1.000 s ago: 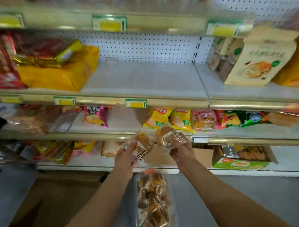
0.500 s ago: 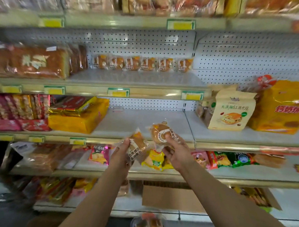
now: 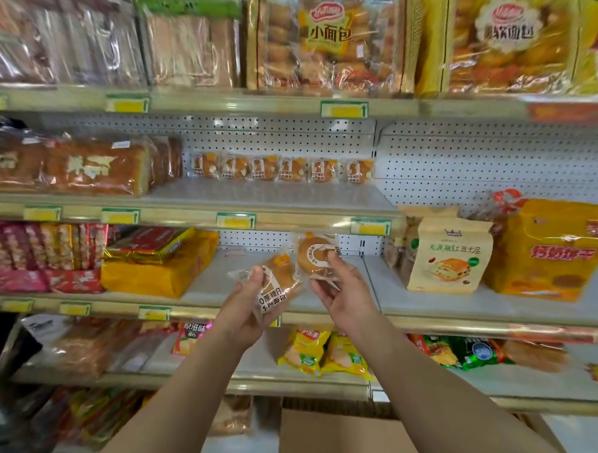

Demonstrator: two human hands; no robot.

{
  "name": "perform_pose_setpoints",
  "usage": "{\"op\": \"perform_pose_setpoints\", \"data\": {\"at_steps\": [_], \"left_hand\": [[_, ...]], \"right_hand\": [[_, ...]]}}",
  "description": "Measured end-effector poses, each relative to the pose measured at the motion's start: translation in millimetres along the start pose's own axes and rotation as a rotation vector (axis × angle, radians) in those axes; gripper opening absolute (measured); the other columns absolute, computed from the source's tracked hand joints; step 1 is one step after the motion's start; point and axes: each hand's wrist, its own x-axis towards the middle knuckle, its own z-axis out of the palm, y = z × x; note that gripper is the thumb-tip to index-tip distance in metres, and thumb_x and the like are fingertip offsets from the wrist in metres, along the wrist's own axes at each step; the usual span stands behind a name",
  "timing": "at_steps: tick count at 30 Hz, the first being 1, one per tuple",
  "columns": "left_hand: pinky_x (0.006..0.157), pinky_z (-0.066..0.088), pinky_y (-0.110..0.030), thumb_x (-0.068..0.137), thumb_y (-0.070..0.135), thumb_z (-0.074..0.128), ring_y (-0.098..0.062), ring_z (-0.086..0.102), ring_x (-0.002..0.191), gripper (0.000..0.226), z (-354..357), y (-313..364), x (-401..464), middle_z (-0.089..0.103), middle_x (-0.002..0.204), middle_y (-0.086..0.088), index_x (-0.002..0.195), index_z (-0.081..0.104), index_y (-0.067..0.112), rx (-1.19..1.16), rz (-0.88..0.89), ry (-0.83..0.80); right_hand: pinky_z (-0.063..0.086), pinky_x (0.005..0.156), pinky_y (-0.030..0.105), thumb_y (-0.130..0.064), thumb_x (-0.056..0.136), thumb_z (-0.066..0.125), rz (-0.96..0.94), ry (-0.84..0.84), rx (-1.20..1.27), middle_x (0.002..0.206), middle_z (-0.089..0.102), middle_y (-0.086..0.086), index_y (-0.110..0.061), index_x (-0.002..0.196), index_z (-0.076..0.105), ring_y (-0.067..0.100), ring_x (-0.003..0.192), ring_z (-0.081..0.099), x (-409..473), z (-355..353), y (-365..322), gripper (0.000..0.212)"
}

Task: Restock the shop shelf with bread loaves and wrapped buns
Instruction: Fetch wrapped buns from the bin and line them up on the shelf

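Observation:
My left hand (image 3: pixel 241 311) grips a clear-wrapped bun (image 3: pixel 280 281) with a white label. My right hand (image 3: pixel 345 292) grips a second wrapped bun (image 3: pixel 314 254), round and golden, held a little higher. Both hands are raised in front of the third shelf from the top. Above them, a row of several wrapped buns (image 3: pixel 281 168) of the same kind stands against the pegboard at the back of a shelf (image 3: pixel 265 197). Bagged bread loaves (image 3: pixel 93 168) lie at that shelf's left end.
Large bags of small breads (image 3: pixel 327 43) fill the top shelf. Yellow packs (image 3: pixel 162 266) sit left of my hands, a paper bread bag (image 3: pixel 446 254) and a yellow bag (image 3: pixel 548 249) to the right. A cardboard box (image 3: pixel 337 437) stands low down.
My view has tilted upward from the floor box to the upper shelves. Both hands have risen with their buns, from the lowest shelves to the third shelf's level.

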Motion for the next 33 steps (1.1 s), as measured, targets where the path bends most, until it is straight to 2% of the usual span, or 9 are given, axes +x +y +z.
{"op": "perform_pose_setpoints", "data": {"at_steps": [5, 7, 11, 13, 15, 20, 25, 30, 33], "left_hand": [[0.093, 0.058, -0.04, 0.093, 0.026, 0.066, -0.037, 0.063, 0.121, 0.053, -4.6, 4.4, -4.7, 0.065, 0.133, -0.014, 0.141, 0.051, 0.01, 0.01, 0.008, -0.09], [0.088, 0.06, -0.041, 0.089, 0.024, 0.071, -0.038, 0.062, 0.123, 0.061, -6.3, 3.6, -3.0, 0.065, 0.134, -0.015, 0.144, 0.048, 0.007, -0.016, 0.006, -0.071], [0.081, 0.062, -0.038, 0.083, 0.023, 0.075, -0.035, 0.063, 0.122, 0.066, -7.1, 0.0, 0.3, 0.066, 0.131, -0.016, 0.142, 0.05, 0.006, -0.036, 0.014, -0.027], [0.083, 0.062, -0.039, 0.081, 0.023, 0.075, -0.035, 0.063, 0.121, 0.067, -6.5, -2.0, 0.5, 0.067, 0.13, -0.016, 0.141, 0.051, 0.005, -0.036, 0.012, -0.025], [0.077, 0.062, -0.037, 0.08, 0.023, 0.075, -0.034, 0.066, 0.116, 0.066, -4.7, -3.4, -0.5, 0.069, 0.126, -0.016, 0.139, 0.053, 0.005, -0.038, 0.004, -0.022], [0.071, 0.062, -0.035, 0.081, 0.021, 0.073, -0.03, 0.073, 0.103, 0.062, 1.4, -4.0, -2.1, 0.072, 0.119, -0.016, 0.137, 0.054, 0.004, -0.047, 0.006, -0.042], [0.074, 0.062, -0.035, 0.078, 0.023, 0.076, -0.029, 0.072, 0.107, 0.068, 10.2, -3.0, 1.6, 0.071, 0.122, -0.014, 0.139, 0.053, 0.004, -0.033, 0.005, -0.025], [0.074, 0.062, -0.036, 0.077, 0.022, 0.077, -0.029, 0.07, 0.11, 0.069, 20.5, 0.9, 4.5, 0.07, 0.125, -0.014, 0.139, 0.052, 0.005, -0.021, 0.016, -0.034], [0.076, 0.062, -0.037, 0.078, 0.021, 0.077, -0.028, 0.068, 0.113, 0.069, 26.3, 3.6, 5.3, 0.07, 0.125, -0.013, 0.139, 0.052, 0.004, -0.01, 0.028, -0.036]], "right_hand": [[0.062, 0.071, 0.036, -0.013, 0.084, 0.079, -0.033, 0.023, 0.065, 0.111, 0.07, 0.011, -0.014, 0.129, 0.055, 0.026, 0.094, 0.072, -1.0, -0.9, -9.5, 0.051], [0.061, 0.075, 0.038, -0.006, 0.085, 0.077, -0.024, 0.034, 0.112, 0.116, 0.068, 0.013, -0.019, 0.133, 0.052, 0.028, 0.1, 0.069, -0.2, -3.9, -11.9, 0.056], [0.06, 0.078, 0.035, -0.006, 0.083, 0.077, -0.008, 0.027, 0.032, 0.113, 0.074, 0.013, -0.008, 0.129, 0.063, 0.024, 0.099, 0.072, 0.8, -11.3, -13.5, 0.049], [0.057, 0.083, 0.031, -0.011, 0.079, 0.082, -0.019, 0.056, -0.015, 0.11, 0.076, 0.009, -0.009, 0.128, 0.065, 0.02, 0.101, 0.072, 0.8, -13.1, -13.1, 0.052], [0.055, 0.086, 0.029, -0.012, 0.078, 0.083, -0.032, 0.081, -0.028, 0.111, 0.076, 0.008, -0.008, 0.128, 0.065, 0.02, 0.107, 0.07, 2.5, -14.8, -13.6, 0.053], [0.059, 0.086, 0.035, -0.006, 0.077, 0.083, -0.018, 0.082, -0.015, 0.11, 0.075, 0.012, 0.001, 0.127, 0.062, 0.028, 0.103, 0.073, 7.2, -21.3, -18.3, 0.055], [0.058, 0.095, 0.045, -0.001, 0.076, 0.083, -0.085, 0.04, 0.033, 0.126, 0.067, 0.009, -0.019, 0.142, 0.046, 0.031, 0.107, 0.071, 10.0, -25.9, -21.6, 0.078], [0.056, 0.097, 0.043, -0.001, 0.075, 0.082, -0.089, 0.015, 0.051, 0.12, 0.073, 0.009, -0.015, 0.132, 0.056, 0.027, 0.108, 0.071, 11.2, -25.9, -26.3, 0.064], [0.057, 0.092, 0.036, -0.008, 0.074, 0.087, -0.096, 0.037, 0.003, 0.12, 0.073, 0.005, -0.018, 0.133, 0.055, 0.02, 0.107, 0.071, 11.4, -23.5, -29.2, 0.068]]}}
